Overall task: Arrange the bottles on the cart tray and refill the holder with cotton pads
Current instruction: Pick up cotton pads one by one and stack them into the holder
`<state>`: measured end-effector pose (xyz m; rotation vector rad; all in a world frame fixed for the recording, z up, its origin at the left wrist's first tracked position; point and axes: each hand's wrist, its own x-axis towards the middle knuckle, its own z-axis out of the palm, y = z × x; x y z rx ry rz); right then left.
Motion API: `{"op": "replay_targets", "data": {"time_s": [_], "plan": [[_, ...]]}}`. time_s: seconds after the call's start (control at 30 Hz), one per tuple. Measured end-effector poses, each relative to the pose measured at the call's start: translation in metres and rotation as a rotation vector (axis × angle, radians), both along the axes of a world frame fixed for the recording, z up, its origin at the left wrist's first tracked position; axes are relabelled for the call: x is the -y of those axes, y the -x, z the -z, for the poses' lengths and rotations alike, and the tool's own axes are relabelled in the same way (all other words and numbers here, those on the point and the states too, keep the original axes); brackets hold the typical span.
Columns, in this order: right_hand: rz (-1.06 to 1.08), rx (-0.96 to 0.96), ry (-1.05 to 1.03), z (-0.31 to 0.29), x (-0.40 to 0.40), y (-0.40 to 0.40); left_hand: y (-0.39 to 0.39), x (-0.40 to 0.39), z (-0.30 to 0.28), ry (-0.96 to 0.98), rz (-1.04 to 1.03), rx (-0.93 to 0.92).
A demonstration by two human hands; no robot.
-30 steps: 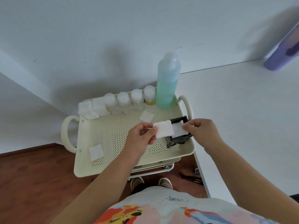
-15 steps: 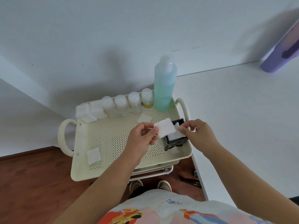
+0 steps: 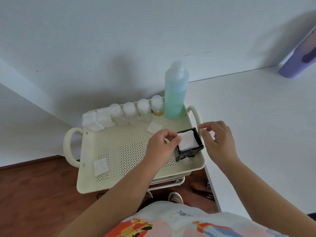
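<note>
A cream perforated cart tray (image 3: 123,151) holds a black square holder (image 3: 189,151) at its right side, with white cotton pads (image 3: 187,140) stacked inside. My left hand (image 3: 162,146) pinches the left edge of the top pad at the holder's rim. My right hand (image 3: 217,137) hovers just right of the holder, fingers apart and holding nothing. A tall blue-green bottle (image 3: 176,93) and several small capped bottles (image 3: 135,112) line the tray's far edge. Loose pads lie at the tray's middle (image 3: 153,127) and front left (image 3: 100,166).
Two small stacks of pads (image 3: 96,119) sit at the tray's far left corner. A white table (image 3: 256,134) borders the cart on the right, with a purple object (image 3: 297,62) at its far end. White wall behind, wooden floor below, my shoes under the cart.
My left hand brought its pad down onto the stack in the holder. My right hand let go of the pad it was pressing and drew back to the right, opening.
</note>
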<state>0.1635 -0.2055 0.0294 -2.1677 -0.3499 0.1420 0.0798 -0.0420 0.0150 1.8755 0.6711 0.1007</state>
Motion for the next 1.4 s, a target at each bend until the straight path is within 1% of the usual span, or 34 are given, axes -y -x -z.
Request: {"op": "replay_targets", "data": {"time_s": [0.1,0.2,0.3,0.37,0.53,0.6,0.7,0.77,0.8,0.87,0.9,0.97,1.03,1.13,1.23,1.33,1.4], "plan": [[0.007,-0.016,0.03,-0.001,-0.001,-0.003,-0.003,0.008,0.006,-0.107,0.005,-0.004],[0.006,-0.048,0.037,0.001,-0.002,-0.001,-0.003,0.013,0.013,-0.254,0.039,0.04],[-0.003,-0.069,0.027,0.003,-0.001,0.003,-0.004,0.014,0.017,-0.325,0.048,0.086],[-0.009,-0.066,0.02,0.002,-0.002,0.005,-0.005,0.014,0.017,-0.336,0.014,0.106],[-0.043,-0.025,0.014,-0.005,-0.014,0.001,0.008,-0.003,0.011,-0.214,-0.077,0.128],[-0.097,0.035,0.037,-0.012,-0.029,-0.003,0.02,-0.025,0.015,-0.193,-0.116,0.073],[-0.225,0.171,0.081,-0.026,-0.063,-0.01,0.05,-0.073,0.032,-0.198,-0.115,-0.196],[-0.322,0.227,0.185,-0.031,-0.092,-0.014,0.076,-0.106,0.045,-0.213,-0.109,-0.373],[-0.374,0.234,0.298,-0.031,-0.107,-0.015,0.089,-0.12,0.05,-0.226,-0.123,-0.431],[-0.479,0.218,0.596,-0.026,-0.136,-0.014,0.111,-0.14,0.057,-0.258,-0.18,-0.481],[-0.524,0.203,0.713,-0.022,-0.148,-0.012,0.12,-0.147,0.058,-0.276,-0.214,-0.489],[-0.577,0.144,0.825,-0.01,-0.167,-0.007,0.132,-0.156,0.06,-0.324,-0.247,-0.501],[-0.614,0.075,0.867,0.006,-0.18,-0.001,0.139,-0.16,0.063,-0.359,-0.227,-0.525],[-0.638,-0.053,0.875,0.03,-0.195,0.01,0.146,-0.158,0.068,-0.418,-0.193,-0.571],[-0.577,-0.184,0.91,0.057,-0.196,0.023,0.146,-0.153,0.07,-0.482,-0.175,-0.579],[-0.588,-0.21,0.949,0.076,-0.187,0.029,0.143,-0.145,0.072,-0.518,-0.141,-0.558],[-0.603,-0.186,0.925,0.083,-0.181,0.031,0.144,-0.142,0.075,-0.553,-0.14,-0.524]]}}
